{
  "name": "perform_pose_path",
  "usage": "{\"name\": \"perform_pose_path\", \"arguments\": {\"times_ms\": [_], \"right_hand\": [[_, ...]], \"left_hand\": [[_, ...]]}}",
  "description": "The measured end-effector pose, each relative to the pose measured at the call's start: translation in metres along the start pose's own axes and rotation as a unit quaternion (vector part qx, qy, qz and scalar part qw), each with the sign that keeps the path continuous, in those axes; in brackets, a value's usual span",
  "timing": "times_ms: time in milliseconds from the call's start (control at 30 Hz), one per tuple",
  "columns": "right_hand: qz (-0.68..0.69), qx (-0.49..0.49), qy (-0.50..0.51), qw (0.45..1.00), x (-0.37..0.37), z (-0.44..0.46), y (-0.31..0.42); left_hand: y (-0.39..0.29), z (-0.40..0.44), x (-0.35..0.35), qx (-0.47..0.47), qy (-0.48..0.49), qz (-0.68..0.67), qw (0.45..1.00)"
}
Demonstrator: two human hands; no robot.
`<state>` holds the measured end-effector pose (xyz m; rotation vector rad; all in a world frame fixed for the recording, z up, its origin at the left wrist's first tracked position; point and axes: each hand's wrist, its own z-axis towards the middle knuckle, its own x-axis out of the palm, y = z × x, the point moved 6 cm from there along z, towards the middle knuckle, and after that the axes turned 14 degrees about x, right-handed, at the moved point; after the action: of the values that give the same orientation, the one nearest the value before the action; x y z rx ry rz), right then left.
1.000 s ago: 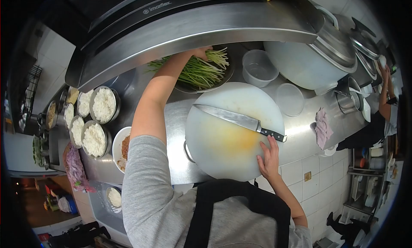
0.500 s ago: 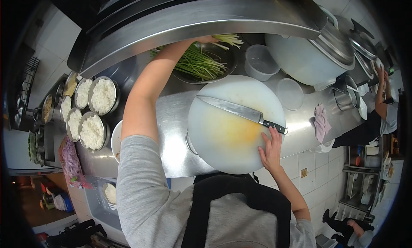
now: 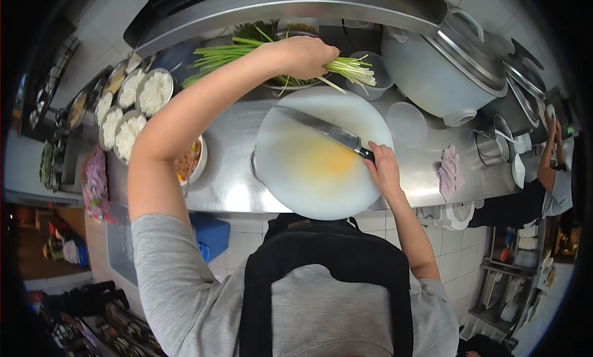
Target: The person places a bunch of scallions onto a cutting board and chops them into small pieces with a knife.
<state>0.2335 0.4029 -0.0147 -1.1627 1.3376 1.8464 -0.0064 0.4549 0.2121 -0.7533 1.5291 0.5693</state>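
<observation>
A bunch of spring onions (image 3: 354, 71) is gripped in my left hand (image 3: 307, 55), above the far edge of the round white cutting board (image 3: 302, 184). Their pale root ends point right and the green leaves trail left behind my forearm. My right hand (image 3: 385, 166) is closed around the black handle of a kitchen knife (image 3: 324, 128). The blade lies flat over the board, its tip toward the far left. A yellow-orange stain marks the board's surface. The bowl behind my left hand is mostly hidden by the arm and the onions.
Metal bowls of rice (image 3: 154, 92) stand at the left, near a bowl of reddish food (image 3: 190, 162). A clear tub (image 3: 378, 79), its lid (image 3: 406, 123) and a large rice cooker (image 3: 414, 76) are at the right, with a pink cloth (image 3: 451, 173). A steel shelf (image 3: 296, 14) overhangs the back.
My left hand has lifted the spring onions out from the bowl under the shelf, toward the board. My right hand has gone from resting fingers at the knife handle to closing around it.
</observation>
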Motion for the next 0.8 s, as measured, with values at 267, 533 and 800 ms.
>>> {"name": "perform_pose_path", "arguments": {"times_ms": [267, 533, 800], "right_hand": [[0.045, -0.103, -0.081, 0.990, -0.027, 0.028, 0.001], [0.149, -0.113, 0.043, 0.981, 0.012, -0.007, 0.044], [0.018, -0.143, 0.038, 0.989, 0.043, -0.010, 0.090]], "left_hand": [[-0.013, -0.002, 0.152, -0.172, 0.081, -0.513, 0.837], [-0.007, 0.004, 0.236, -0.120, 0.065, -0.326, 0.935], [-0.032, -0.017, 0.225, -0.092, 0.012, -0.266, 0.960]]}}
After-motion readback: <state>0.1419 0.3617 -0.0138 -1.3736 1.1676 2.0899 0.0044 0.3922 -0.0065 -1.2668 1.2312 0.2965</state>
